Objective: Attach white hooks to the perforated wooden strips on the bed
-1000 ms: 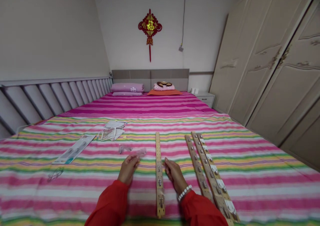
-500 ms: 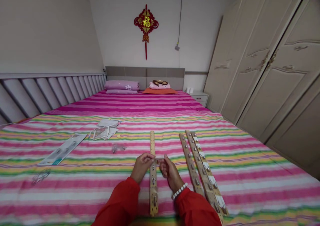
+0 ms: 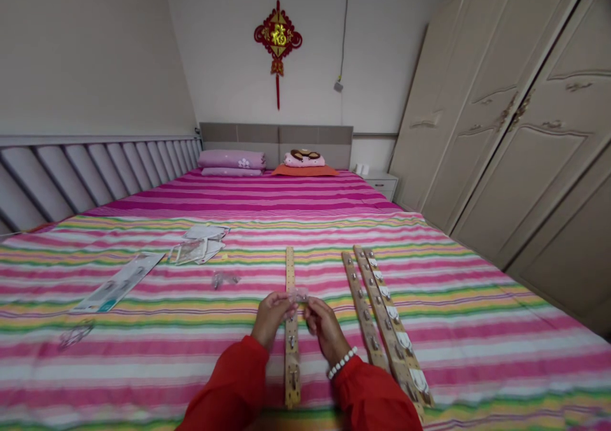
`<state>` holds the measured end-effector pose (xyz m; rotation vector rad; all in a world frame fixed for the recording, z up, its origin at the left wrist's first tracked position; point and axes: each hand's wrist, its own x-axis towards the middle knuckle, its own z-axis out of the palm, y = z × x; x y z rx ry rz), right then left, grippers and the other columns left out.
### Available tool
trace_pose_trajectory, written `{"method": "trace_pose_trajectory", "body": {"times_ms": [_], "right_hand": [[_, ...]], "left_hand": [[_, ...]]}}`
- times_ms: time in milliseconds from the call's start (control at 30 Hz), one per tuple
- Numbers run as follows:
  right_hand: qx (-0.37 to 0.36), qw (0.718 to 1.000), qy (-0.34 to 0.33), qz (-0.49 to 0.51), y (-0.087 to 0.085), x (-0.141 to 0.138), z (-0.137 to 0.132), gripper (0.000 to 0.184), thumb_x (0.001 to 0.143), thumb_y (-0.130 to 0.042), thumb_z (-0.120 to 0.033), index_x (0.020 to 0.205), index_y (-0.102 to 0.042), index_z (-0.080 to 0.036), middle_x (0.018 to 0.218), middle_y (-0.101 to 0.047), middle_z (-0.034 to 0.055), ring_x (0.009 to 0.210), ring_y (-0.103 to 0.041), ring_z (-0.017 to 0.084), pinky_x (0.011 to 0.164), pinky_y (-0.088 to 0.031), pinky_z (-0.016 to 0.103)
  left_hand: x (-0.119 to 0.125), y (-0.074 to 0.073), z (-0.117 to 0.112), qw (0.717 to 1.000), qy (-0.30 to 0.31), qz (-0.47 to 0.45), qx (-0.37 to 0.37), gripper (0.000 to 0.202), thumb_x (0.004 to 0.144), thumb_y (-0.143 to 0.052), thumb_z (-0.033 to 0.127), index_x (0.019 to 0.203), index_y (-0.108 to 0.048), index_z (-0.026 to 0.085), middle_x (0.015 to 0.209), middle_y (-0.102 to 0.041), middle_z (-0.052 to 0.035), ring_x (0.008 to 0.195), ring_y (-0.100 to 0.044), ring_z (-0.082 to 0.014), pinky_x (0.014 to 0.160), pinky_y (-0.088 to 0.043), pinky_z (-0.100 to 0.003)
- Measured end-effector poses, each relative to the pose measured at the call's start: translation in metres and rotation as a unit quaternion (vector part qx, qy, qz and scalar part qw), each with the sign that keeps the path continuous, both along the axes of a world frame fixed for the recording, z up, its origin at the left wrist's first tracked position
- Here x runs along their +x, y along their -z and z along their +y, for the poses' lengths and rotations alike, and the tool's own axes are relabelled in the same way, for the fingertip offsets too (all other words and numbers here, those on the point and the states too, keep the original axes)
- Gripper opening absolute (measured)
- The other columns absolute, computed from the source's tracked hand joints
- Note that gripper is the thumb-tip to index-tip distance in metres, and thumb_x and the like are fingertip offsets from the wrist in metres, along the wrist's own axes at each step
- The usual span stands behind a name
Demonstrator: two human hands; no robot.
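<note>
A long wooden strip (image 3: 289,272) with holes and a few metal hooks lies lengthwise on the striped bedsheet (image 3: 477,316) in front of me. Both my hands hover just above its middle. My left hand (image 3: 271,316) and my right hand (image 3: 321,321) pinch a small clear plastic packet (image 3: 300,295) between their fingertips. Red sleeves cover both arms, and a white bead bracelet (image 3: 342,363) is on my right wrist.
Two more wooden strips (image 3: 382,316) fitted with hooks lie to the right. To the left are a small clear packet (image 3: 223,280), opened packaging (image 3: 198,243), a long card (image 3: 119,282) and a wire piece (image 3: 74,335). Pillows (image 3: 231,161) are at the headboard, with a wardrobe (image 3: 525,119) on the right.
My left hand came from the sheet at the left with the clear packet to the middle strip. Both hands now meet over the strip and pinch the packet.
</note>
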<state>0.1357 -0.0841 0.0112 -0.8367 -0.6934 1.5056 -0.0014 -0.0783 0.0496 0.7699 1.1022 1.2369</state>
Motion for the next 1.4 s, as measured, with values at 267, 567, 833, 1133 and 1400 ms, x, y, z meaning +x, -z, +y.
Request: {"method": "trace_pose_trajectory", "body": {"times_ms": [267, 567, 833, 1133, 1400], "right_hand": [[0.006, 1.000, 0.011, -0.004, 0.000, 0.001, -0.001, 0.033, 0.065, -0.074, -0.047, 0.072, -0.066, -0.016, 0.054, -0.056, -0.0038, 0.037, -0.032, 0.004, 0.039, -0.018, 0.021], [0.007, 0.999, 0.019, -0.031, -0.003, -0.001, -0.003, 0.044, 0.069, -0.070, -0.056, 0.084, -0.072, -0.014, 0.054, -0.056, -0.0029, 0.037, -0.032, 0.005, 0.038, -0.017, 0.022], [0.006, 0.999, 0.037, -0.022, 0.000, -0.002, -0.003, 0.042, 0.059, -0.081, -0.043, 0.090, -0.072, -0.016, 0.055, -0.058, -0.0036, 0.040, -0.032, 0.005, 0.041, -0.018, 0.022], [0.017, 0.998, 0.059, 0.002, -0.005, -0.007, -0.002, 0.029, 0.059, -0.081, -0.041, 0.073, -0.070, -0.018, 0.060, -0.061, -0.0016, 0.047, -0.041, 0.008, 0.046, -0.030, 0.023], [0.008, 0.998, 0.052, -0.023, -0.015, -0.007, 0.020, 0.027, 0.058, -0.081, -0.037, 0.063, -0.063, -0.018, 0.054, -0.057, -0.0041, 0.044, -0.041, 0.007, 0.045, -0.032, 0.021]], "left_hand": [[0.003, -0.001, -0.002, 0.998, 0.011, -0.032, -0.055, 0.029, 0.056, -0.086, 0.020, 0.071, -0.062, 0.014, 0.066, -0.071, -0.0048, 0.062, -0.069, -0.0139, 0.059, -0.052, -0.020], [0.005, -0.009, 0.002, 0.953, -0.008, -0.280, -0.118, 0.010, 0.079, -0.064, 0.004, 0.080, -0.065, 0.015, 0.079, -0.072, -0.0020, 0.065, -0.067, -0.0059, 0.057, -0.052, -0.012], [0.006, 0.005, 0.002, 0.979, 0.032, -0.181, -0.091, 0.027, 0.057, -0.085, 0.019, 0.074, -0.066, 0.013, 0.058, -0.060, 0.0044, 0.045, -0.051, -0.0015, 0.042, -0.037, -0.011], [0.009, 0.008, -0.001, 0.998, 0.015, 0.058, 0.003, 0.036, 0.047, -0.084, 0.039, 0.067, -0.067, 0.014, 0.048, -0.054, 0.0056, 0.047, -0.046, -0.0059, 0.049, -0.032, -0.019], [-0.013, -0.007, 0.026, 0.994, 0.003, 0.104, 0.043, 0.041, 0.052, -0.078, 0.041, 0.082, -0.072, 0.014, 0.073, -0.070, -0.0044, 0.067, -0.059, -0.0135, 0.058, -0.040, -0.022]]}}
